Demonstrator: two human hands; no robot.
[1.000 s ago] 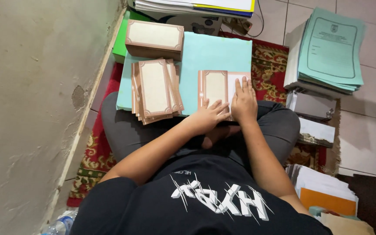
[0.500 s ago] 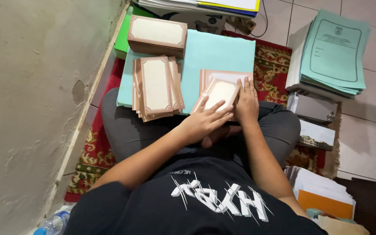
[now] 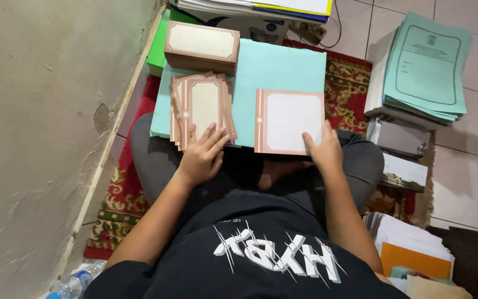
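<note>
I sit cross-legged with a light blue folder [image 3: 283,69] across my lap. On it lies an opened cream card with a brown border [image 3: 290,119]; my right hand [image 3: 323,149] rests on its lower right corner, fingers flat. My left hand [image 3: 201,156] lies with spread fingers on the lower edge of a fanned stack of folded cards [image 3: 201,108] of the same kind, at the folder's left. A thicker block of such cards [image 3: 201,45] stands behind that stack.
A plaster wall [image 3: 45,127] runs close on my left. Stacks of green papers [image 3: 424,66] and white bundles [image 3: 399,166] sit on the tiled floor at right. A patterned red rug [image 3: 355,83] lies beneath me, a plastic bottle [image 3: 76,282] at lower left.
The card under my hands has been unfolded and now lies open flat. My left hand has moved left from it onto the fanned stack; my right hand stays on the card.
</note>
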